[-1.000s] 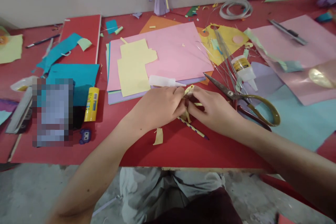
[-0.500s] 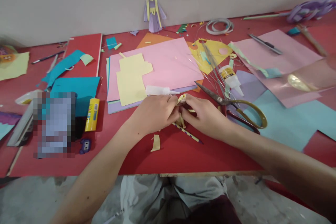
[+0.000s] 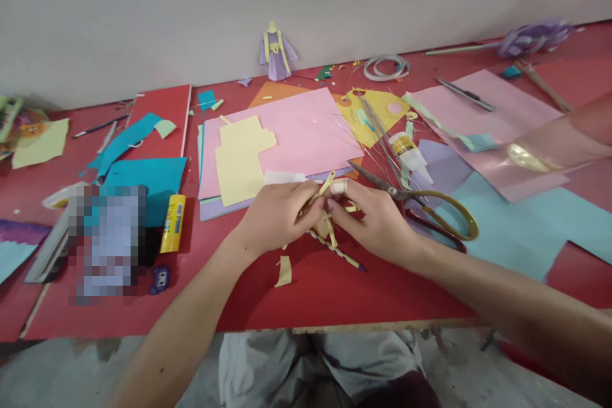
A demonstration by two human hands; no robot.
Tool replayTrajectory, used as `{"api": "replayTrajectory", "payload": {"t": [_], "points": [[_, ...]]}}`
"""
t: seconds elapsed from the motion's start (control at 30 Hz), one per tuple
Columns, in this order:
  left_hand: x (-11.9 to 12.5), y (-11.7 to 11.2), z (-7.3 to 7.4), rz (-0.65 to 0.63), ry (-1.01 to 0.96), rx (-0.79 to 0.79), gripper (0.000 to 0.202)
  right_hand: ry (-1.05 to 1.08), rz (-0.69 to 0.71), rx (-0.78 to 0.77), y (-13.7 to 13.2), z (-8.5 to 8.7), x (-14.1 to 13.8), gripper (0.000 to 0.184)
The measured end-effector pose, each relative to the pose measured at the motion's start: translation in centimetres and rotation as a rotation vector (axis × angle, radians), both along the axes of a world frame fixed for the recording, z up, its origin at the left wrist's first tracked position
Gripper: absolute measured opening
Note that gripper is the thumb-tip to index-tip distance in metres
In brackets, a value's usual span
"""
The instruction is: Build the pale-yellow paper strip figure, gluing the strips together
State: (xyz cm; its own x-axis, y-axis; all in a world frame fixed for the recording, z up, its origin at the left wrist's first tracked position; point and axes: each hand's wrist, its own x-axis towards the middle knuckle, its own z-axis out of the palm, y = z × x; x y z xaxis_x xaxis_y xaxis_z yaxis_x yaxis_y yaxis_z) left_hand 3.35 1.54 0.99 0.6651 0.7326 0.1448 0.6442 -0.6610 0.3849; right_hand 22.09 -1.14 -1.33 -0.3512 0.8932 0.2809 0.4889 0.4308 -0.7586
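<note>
My left hand and my right hand meet over the near part of the red table, fingertips closed together. Between them they pinch a small pale yellow paper piece, rolled narrow at its upper end; the fingers hide part of it. A pale bandage wraps a finger of my right hand. Just below the hands lies a thin yellow stick with dark markings. A small yellow paper scrap rests left of it. Open scissors lie right of my right hand. Behind my left hand is a white tube, partly covered.
Stacked pink paper bears a cut yellow sheet. A glue bottle lies right. A glue stick, a blurred-out device and teal paper are left. A paper doll leans on the wall.
The view has tilted, so the scene sits lower. My fingers have shifted on the yellow paper, and its rolled upper end now shows between them.
</note>
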Motion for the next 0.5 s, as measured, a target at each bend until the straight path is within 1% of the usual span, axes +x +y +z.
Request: {"api": "replayTrajectory", "payload": {"t": [0.07,0.17,0.37,0.5], "points": [[-0.02,0.07,0.17,0.025,-0.056,-0.063,0.027,0.056,0.006,-0.03,0.0,0.17,-0.06,0.008],[-0.01,0.15,0.16,0.038,-0.126,-0.113,0.029,0.133,0.01,-0.078,0.12,0.15,-0.15,0.009],[0.1,0.05,-0.27,0.009,-0.176,-0.142,0.027,0.153,0.004,-0.186,0.27,-0.15,-0.15,0.007],[0.0,-0.1,-0.06,0.054,-0.253,-0.166,0.027,0.229,-0.027,-0.22,0.29,0.11,-0.28,0.011]]}}
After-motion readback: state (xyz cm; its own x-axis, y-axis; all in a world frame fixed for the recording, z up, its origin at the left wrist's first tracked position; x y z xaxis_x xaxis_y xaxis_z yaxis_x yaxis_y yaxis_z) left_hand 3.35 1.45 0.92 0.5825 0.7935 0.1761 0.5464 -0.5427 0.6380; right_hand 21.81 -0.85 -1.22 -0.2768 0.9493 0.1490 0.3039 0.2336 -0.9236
